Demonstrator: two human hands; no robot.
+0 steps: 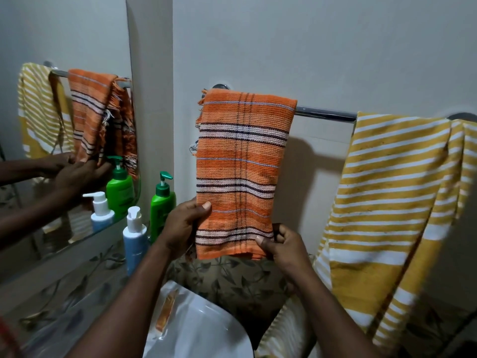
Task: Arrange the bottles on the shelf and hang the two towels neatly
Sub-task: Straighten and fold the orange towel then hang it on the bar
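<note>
Orange towel (241,164) hangs over the rail (325,113); left hand (184,224) and right hand (285,245) pinch its lower corners. Recommend an even downward pull, edges level. Yellow towel (387,215) beyond hangs bunched.

- The orange towel (240,161), banded in dark and white stripes, hangs folded flat over the rail (325,113).
- The yellow towel (387,202), white-striped, is draped bunched and slanting at the rail's right end.
- The green pump bottle (162,202) stands upright left of the orange towel, with the blue pump bottle (134,236) just in front of it.
</note>
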